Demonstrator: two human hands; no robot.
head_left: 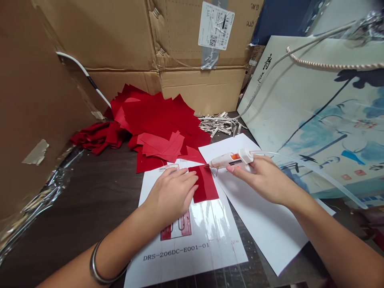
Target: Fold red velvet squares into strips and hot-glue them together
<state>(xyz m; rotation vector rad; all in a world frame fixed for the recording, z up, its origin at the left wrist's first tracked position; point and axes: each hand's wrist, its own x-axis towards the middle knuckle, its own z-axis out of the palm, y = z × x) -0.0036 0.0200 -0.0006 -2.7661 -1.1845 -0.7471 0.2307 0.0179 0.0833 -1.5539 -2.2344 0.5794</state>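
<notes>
Red cloth [205,184] is pressed onto a printed sheet [186,256] by the flat left hand [171,196], while a glue gun [231,159] is gripped by the right hand [259,178], its tip at the cloth's edge.

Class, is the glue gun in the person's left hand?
No, the right hand holds the glue gun; the left hand presses red fabric.

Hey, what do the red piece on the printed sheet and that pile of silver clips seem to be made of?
The red piece looks like matte cloth, possibly felt, with no sheen and a soft surface; the exact fibre is unclear. The silver clips look like plated metal, judging by their bright, hard glints.
</notes>
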